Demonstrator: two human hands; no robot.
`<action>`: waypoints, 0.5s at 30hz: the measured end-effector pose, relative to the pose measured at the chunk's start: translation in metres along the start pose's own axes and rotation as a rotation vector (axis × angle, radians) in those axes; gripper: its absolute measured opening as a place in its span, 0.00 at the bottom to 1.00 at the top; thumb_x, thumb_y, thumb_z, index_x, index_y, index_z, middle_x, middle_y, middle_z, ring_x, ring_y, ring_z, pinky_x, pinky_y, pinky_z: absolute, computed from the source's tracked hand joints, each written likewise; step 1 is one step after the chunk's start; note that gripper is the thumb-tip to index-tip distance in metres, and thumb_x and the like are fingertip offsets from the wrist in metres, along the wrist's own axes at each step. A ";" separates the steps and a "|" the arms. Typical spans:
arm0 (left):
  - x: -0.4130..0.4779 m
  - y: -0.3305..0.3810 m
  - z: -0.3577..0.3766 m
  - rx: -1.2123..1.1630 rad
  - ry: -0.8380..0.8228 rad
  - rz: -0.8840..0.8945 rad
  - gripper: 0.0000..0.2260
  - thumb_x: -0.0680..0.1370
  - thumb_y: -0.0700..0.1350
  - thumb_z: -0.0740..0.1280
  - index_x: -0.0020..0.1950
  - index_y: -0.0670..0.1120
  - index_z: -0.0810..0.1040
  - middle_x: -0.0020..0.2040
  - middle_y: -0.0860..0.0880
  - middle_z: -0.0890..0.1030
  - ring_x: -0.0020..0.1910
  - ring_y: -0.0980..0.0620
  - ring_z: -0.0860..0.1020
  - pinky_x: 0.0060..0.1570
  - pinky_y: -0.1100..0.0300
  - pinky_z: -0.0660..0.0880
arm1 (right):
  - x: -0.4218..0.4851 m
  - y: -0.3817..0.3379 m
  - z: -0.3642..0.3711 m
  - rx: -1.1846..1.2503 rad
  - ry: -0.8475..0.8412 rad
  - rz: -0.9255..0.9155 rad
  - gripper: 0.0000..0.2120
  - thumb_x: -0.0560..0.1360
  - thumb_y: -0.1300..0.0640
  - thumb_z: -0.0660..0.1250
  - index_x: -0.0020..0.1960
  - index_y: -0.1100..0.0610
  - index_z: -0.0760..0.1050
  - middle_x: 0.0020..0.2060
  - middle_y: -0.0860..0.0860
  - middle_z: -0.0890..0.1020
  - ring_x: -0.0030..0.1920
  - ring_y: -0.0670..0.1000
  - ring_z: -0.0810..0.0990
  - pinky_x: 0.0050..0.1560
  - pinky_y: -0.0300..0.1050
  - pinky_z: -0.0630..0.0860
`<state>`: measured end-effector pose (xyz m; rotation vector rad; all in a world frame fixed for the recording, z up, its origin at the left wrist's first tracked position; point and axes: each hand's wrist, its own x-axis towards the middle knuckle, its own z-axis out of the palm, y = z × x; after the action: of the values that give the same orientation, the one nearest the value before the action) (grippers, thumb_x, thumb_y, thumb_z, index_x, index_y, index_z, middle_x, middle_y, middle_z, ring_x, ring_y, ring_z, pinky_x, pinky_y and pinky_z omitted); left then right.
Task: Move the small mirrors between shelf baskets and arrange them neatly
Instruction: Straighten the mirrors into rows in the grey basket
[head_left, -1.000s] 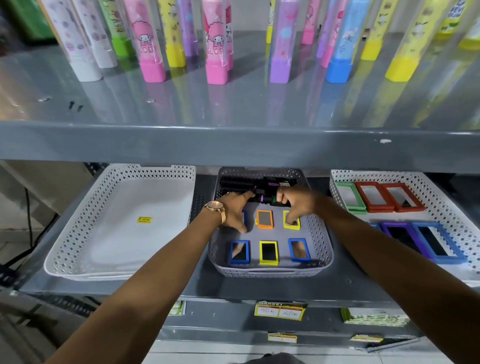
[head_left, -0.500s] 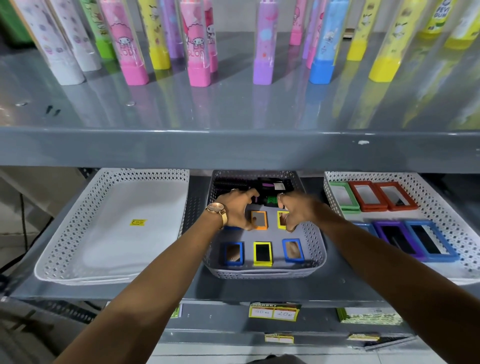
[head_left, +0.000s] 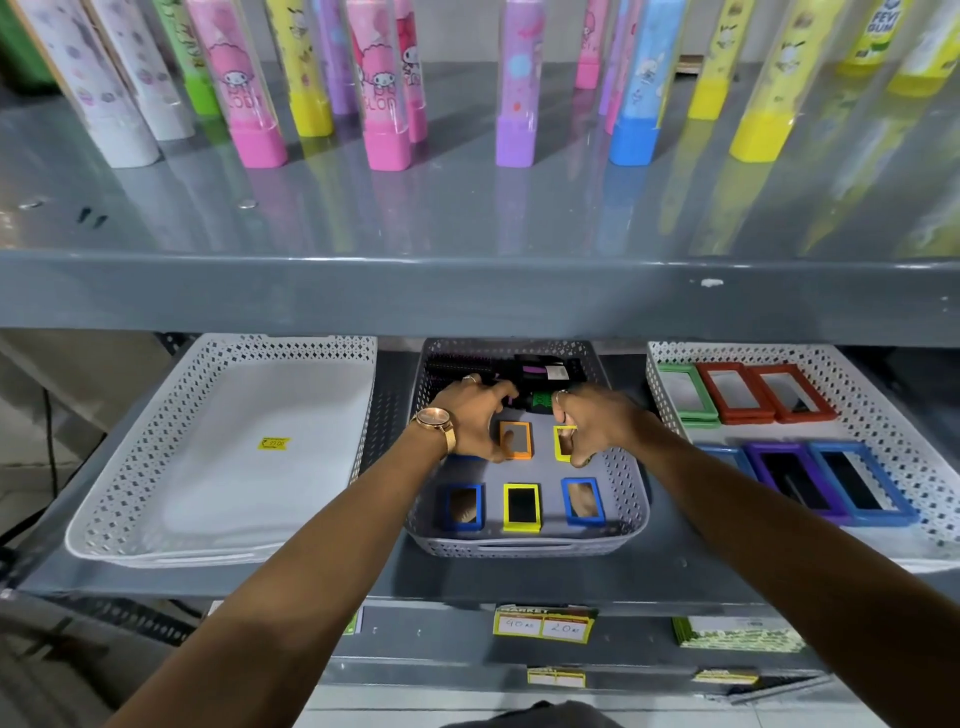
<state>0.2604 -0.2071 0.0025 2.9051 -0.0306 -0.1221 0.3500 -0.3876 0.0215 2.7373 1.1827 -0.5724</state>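
Note:
A grey basket (head_left: 524, 545) sits in the middle of the lower shelf. Small framed mirrors lie flat in it in two rows. The front row is blue (head_left: 462, 506), yellow (head_left: 521, 506) and blue (head_left: 583, 501). The back row holds an orange mirror (head_left: 515, 439) and a yellow mirror (head_left: 562, 441), plus a blue one mostly hidden under my wrist. My left hand (head_left: 470, 415), wearing a watch, hovers over the back left with spread fingers, its thumb beside the orange mirror. My right hand (head_left: 592, 421) is loosely curled at the yellow mirror's right edge.
Black hairbrushes (head_left: 467, 366) fill the back of the grey basket. A white basket (head_left: 156, 467) on the left holds only a price sticker. Another white basket (head_left: 883, 415) on the right holds larger green, red, purple and blue mirrors. Tall coloured tubes stand on the shelf above.
Both hands have eased slightly apart and lifted off the back-row mirrors. The orange and yellow mirrors now show more fully. The mirrors lie where they were.

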 end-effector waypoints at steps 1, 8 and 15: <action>0.001 0.001 0.002 0.005 -0.012 -0.001 0.38 0.64 0.56 0.75 0.70 0.49 0.65 0.58 0.48 0.79 0.57 0.45 0.72 0.51 0.55 0.73 | 0.001 0.001 0.001 0.011 -0.007 0.000 0.31 0.60 0.54 0.78 0.60 0.56 0.72 0.48 0.53 0.76 0.49 0.53 0.77 0.30 0.38 0.63; 0.006 0.007 0.010 0.053 -0.107 -0.027 0.41 0.63 0.57 0.75 0.71 0.49 0.62 0.57 0.43 0.78 0.58 0.43 0.72 0.50 0.55 0.72 | 0.005 0.006 0.004 0.061 -0.022 -0.011 0.32 0.59 0.55 0.78 0.61 0.55 0.71 0.54 0.55 0.77 0.52 0.55 0.77 0.40 0.43 0.69; 0.008 0.012 0.011 0.064 -0.094 -0.020 0.40 0.64 0.56 0.75 0.72 0.48 0.62 0.55 0.42 0.77 0.57 0.42 0.73 0.46 0.56 0.68 | 0.005 0.007 0.006 0.079 -0.026 -0.004 0.32 0.60 0.56 0.78 0.61 0.55 0.71 0.55 0.54 0.77 0.53 0.54 0.77 0.42 0.43 0.71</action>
<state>0.2671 -0.2217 -0.0060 2.9615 -0.0211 -0.2655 0.3562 -0.3901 0.0140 2.7842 1.1853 -0.6671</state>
